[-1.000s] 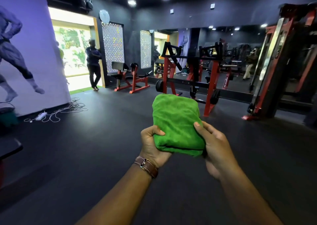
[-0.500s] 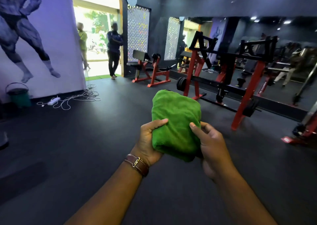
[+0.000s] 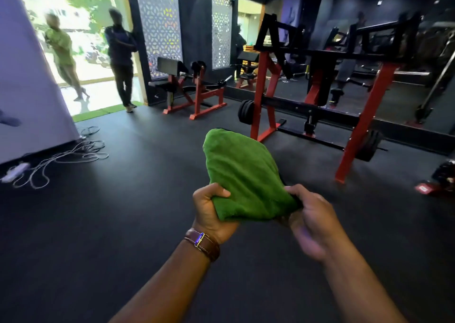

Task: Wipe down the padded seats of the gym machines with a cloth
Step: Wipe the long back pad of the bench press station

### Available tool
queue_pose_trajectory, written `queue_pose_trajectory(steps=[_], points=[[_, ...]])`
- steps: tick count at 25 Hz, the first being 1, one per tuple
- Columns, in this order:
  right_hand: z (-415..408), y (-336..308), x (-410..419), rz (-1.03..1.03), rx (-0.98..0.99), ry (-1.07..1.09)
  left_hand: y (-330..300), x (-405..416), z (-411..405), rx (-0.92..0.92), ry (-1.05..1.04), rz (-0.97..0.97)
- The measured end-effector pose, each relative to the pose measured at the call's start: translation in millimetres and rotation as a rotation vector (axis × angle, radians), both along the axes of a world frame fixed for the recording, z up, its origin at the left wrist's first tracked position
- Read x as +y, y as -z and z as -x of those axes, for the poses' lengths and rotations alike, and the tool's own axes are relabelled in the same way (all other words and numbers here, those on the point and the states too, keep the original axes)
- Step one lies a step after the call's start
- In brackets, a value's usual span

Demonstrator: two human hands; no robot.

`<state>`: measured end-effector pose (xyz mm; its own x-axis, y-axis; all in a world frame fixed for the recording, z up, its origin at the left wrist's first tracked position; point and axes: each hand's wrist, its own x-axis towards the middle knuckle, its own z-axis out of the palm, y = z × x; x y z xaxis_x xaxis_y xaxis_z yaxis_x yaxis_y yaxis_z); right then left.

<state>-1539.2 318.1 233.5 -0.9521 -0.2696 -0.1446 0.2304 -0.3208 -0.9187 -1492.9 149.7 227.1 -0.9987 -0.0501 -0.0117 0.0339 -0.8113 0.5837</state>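
No writing is showing legibly anywhere. In the centre of the frame, a person is holding up a folded, fuzzy green cloth [image 3: 242, 172] in both hands. The left hand [image 3: 211, 211], wearing a brown leather watch strap [image 3: 203, 244], is gripping the cloth's lower left edge with curled fingers. The right hand [image 3: 310, 221], blurred, is pinching the lower right corner. A red-and-black weight machine [image 3: 317, 86] is standing at the upper right on a dark matte floor [image 3: 123, 211], and a smaller padded bench [image 3: 182, 88] is sitting further back. Two people are standing in the bright doorway [image 3: 81, 41] at the upper left.
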Motion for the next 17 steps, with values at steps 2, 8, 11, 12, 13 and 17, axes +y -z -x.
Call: queue_pose_trajectory(steps=[2, 8, 11, 12, 13, 17], points=[[82, 11, -13, 0.039, -0.01, -0.011, 11, -13, 84, 0.023, 0.031, 0.023], [322, 10, -66, -0.027, -0.014, -0.208, 26, -67, 323, -0.031, 0.129, 0.144], [436, 9, -111, -0.141, 0.015, -0.204, 14, -109, 426, -0.117, 0.014, 0.341], [473, 11, -128, -0.145, 0.025, -0.202, 13, -126, 459, -0.136, -0.06, 0.38], [508, 14, -145, -0.143, 0.028, -0.199, 15, -143, 490, -0.165, -0.139, 0.425], [658, 37, -216, -0.131, 0.02, -0.223, 42, -225, 629, -0.196, -0.303, 0.488]])
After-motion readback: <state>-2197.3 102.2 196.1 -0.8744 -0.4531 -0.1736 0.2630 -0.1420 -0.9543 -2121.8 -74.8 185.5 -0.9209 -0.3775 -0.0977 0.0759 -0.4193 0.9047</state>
